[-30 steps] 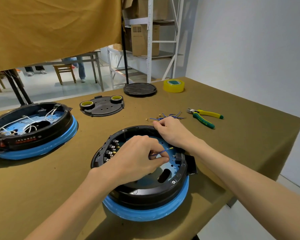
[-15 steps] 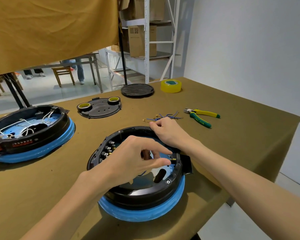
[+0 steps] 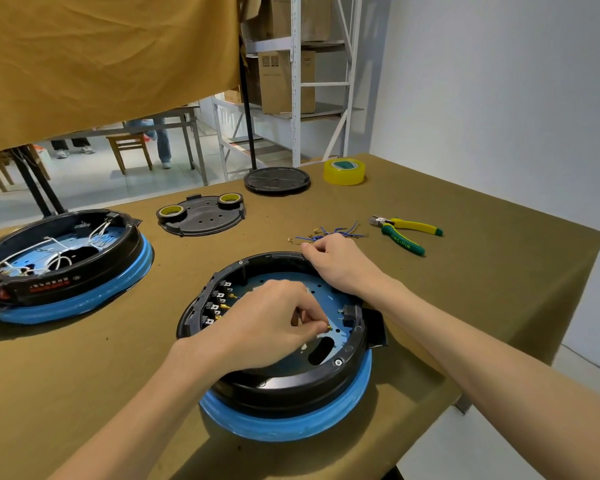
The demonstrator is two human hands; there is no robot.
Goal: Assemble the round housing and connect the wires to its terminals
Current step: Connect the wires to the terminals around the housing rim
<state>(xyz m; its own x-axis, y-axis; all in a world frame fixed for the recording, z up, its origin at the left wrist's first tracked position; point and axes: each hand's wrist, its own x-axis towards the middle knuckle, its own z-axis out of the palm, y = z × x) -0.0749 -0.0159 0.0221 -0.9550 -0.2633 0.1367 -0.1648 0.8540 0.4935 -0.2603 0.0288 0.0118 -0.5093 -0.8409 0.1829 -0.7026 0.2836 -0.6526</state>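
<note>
With the round housing [image 3: 278, 344] near the front of the surface [image 3: 465, 271], our left hand [image 3: 274, 323] has lowered its pinched brass wire end [image 3: 328, 328] toward the base, while our right hand [image 3: 336, 265] has reached back to finger the spare wires [image 3: 329, 233], so another terminal connection seems underway.

Black housing [image 3: 284, 386] on a blue base, blue wires [image 3: 329, 233], yellow-green pliers [image 3: 404, 233], yellow tape [image 3: 344, 172].

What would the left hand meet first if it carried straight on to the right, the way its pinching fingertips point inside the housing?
Probably the small black block at the right inner wall of the round housing. The left hand pinches a brass-tipped wire end aimed that way, though depth is unclear.
</note>
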